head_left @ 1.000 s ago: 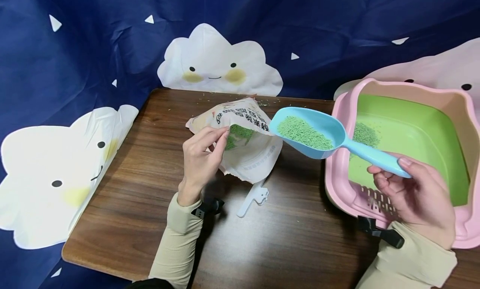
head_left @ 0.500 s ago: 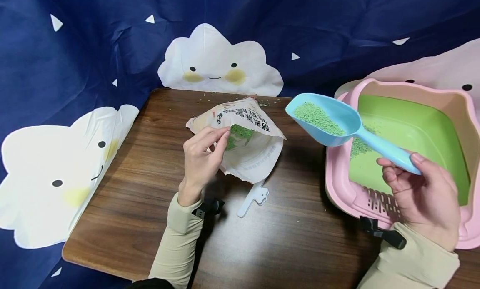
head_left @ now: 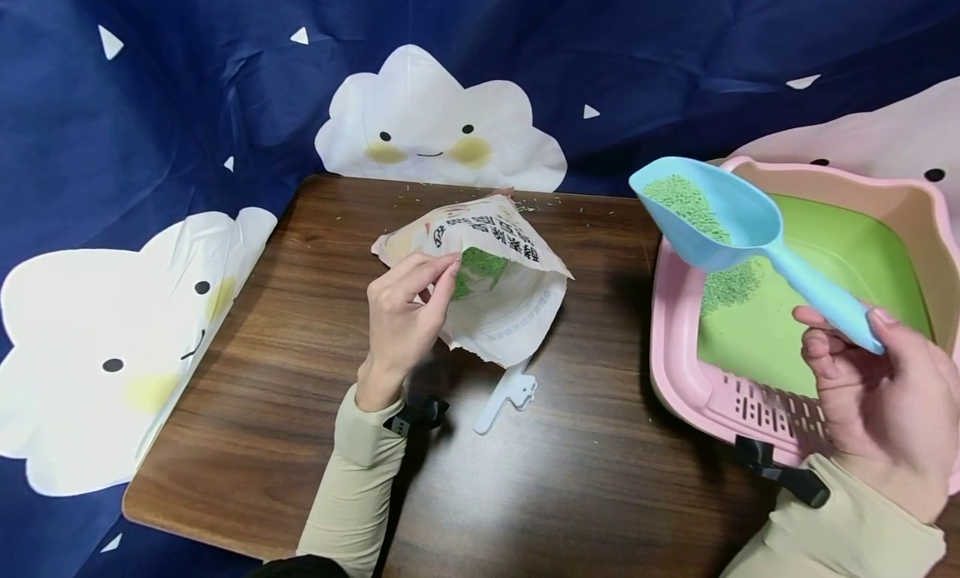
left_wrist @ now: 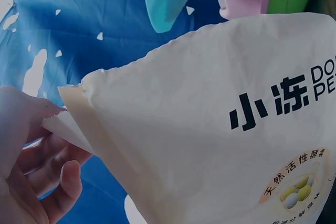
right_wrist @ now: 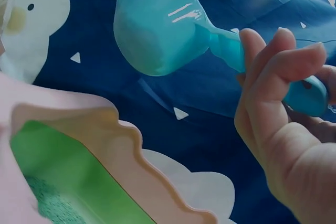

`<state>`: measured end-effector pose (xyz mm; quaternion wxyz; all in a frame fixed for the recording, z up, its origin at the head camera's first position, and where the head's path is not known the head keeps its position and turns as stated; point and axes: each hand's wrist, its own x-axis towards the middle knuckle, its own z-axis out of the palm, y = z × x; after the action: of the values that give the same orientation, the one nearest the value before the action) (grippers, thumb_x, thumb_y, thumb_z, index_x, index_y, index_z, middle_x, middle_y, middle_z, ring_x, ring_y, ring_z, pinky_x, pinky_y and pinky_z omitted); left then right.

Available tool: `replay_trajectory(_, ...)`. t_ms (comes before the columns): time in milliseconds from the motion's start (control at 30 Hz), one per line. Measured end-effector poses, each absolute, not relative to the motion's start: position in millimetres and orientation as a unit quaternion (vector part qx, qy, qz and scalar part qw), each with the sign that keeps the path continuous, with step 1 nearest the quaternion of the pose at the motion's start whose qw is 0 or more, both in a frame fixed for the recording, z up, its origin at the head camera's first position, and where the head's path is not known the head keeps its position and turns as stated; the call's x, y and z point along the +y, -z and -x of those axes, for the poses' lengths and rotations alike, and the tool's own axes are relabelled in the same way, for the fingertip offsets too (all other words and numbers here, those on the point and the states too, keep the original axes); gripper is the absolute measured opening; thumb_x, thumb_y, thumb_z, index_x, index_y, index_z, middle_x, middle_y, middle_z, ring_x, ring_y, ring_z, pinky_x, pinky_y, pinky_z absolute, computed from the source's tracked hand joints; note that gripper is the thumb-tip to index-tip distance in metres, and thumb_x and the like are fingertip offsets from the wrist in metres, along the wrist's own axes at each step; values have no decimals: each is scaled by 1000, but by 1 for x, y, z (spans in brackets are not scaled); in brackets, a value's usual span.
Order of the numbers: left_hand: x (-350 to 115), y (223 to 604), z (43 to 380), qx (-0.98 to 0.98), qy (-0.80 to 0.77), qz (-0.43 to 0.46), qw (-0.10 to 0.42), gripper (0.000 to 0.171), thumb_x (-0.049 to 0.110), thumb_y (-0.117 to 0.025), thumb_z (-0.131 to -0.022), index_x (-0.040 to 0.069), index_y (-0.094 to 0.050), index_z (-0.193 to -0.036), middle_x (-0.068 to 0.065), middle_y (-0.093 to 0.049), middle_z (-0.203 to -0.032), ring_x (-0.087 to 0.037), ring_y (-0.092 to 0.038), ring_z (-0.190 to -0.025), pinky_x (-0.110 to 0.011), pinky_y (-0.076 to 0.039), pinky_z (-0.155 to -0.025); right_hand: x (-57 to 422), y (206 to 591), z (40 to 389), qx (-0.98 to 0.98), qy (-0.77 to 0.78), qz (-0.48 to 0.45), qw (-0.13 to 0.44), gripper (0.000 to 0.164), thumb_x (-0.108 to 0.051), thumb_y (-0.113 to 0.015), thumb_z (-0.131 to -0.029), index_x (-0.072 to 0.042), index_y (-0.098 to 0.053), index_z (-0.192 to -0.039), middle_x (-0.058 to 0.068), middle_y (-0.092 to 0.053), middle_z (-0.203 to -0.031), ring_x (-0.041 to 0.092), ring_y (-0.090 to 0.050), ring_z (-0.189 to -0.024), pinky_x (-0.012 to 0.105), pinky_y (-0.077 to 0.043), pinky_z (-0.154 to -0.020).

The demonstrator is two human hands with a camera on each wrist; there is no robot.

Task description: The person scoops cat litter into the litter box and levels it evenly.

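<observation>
My right hand [head_left: 877, 403] grips the handle of a blue scoop [head_left: 750, 207], which carries a heap of green litter pellets [head_left: 686, 201]. The scoop hangs over the left rim of a pink litter box [head_left: 678, 345] with a green inside. In the right wrist view the scoop [right_wrist: 157, 30] shows its underside. My left hand [head_left: 405, 311] pinches the mouth edge of a white paper litter bag [head_left: 517, 311], holding it open; green pellets lie inside. In the left wrist view the bag [left_wrist: 184, 119] shows its printed front, and fingers hold its torn edge.
A pile of green pellets [head_left: 727, 291] lies at the left of the box floor. A pale cat-shaped stick [head_left: 506, 401] lies partly under the bag on the wooden table [head_left: 300, 395]. Loose pellets dot the table's back edge, before a blue cloud-print cloth [head_left: 225, 78].
My right hand has carried the loaded scoop rightward and up, from beside the bag's mouth to over the box's left rim. The left hand and the bag have stayed in place.
</observation>
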<state>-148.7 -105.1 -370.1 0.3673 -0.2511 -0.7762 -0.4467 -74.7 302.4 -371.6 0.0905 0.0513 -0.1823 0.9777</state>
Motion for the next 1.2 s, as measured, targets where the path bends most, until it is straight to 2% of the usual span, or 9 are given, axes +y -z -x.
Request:
replay_trajectory(233, -105, 370, 148, -777, 448, 251, 364, 13, 2, -65, -88, -2, -76, -91, -10, -71, -77, -10, -52, -56, -14, -40, -51, 311, 375, 70, -120, -984, -63, 111, 43, -11, -20, -106, 22, -47, -103, 50, -56, -94, 49, -59, -64, 49, -55, -62)
replay_trajectory(433, -105, 370, 149, -772, 454, 253, 366, 12, 2, -66, -87, -3, -76, -91, -10, -71, -76, -10, -51, -56, -14, -39, -51, 317, 376, 69, -73, -981, -58, 170, 28, -5, -27, -104, 17, -43, -100, 52, -53, -93, 51, -57, -58, 51, -51, -55)
replay_trajectory(500, -105, 370, 149, -771, 455, 254, 366, 12, 1, -65, -87, -3, -76, -91, -10, -71, -76, -10, -52, -56, -15, -39, -51, 320, 378, 69, -56, -981, -51, 178, 24, -4, -31, -102, 18, -43, -105, 53, -52, -93, 51, -54, -57, 48, -48, -52)
replay_trajectory(633, -105, 370, 149, -770, 457, 256, 365, 13, 1, -65, -87, -3, -76, -91, -11, -71, -76, -11, -52, -56, -15, -39, -51, 330, 385, 67, -32, -984, -54, 167, 28, -4, -34, -100, 19, -40, -116, 54, -51, -97, 51, -51, -60, 44, -42, -48)
replay_trajectory(767, -105, 370, 148, -771, 455, 254, 367, 12, 2, -65, -88, -3, -76, -91, -11, -71, -76, -10, -51, -56, -14, -39, -51, 340, 391, 64, -26, -987, -61, 144, 32, -6, -29, -103, 18, -38, -121, 54, -50, -102, 52, -52, -64, 46, -44, -49)
replay_trajectory(1033, -104, 370, 149, -772, 452, 251, 370, 12, 2, -65, -87, -3, -76, -90, -11, -71, -76, -11, -51, -56, -14, -38, -51, 350, 396, 61, -16, -990, -72, 122, 31, -5, -27, -103, 20, -39, -117, 55, -49, -104, 56, -54, -66, 54, -51, -59)
replay_trajectory(1200, -104, 369, 148, -772, 453, 252, 368, 13, 3, -65, -88, -3, -76, -91, -11, -71, -77, -11, -51, -57, -14, -39, -51, 353, 400, 61, -30, -988, -60, 142, 29, -4, -28, -103, 20, -40, -115, 54, -50, -100, 55, -56, -64, 55, -52, -60)
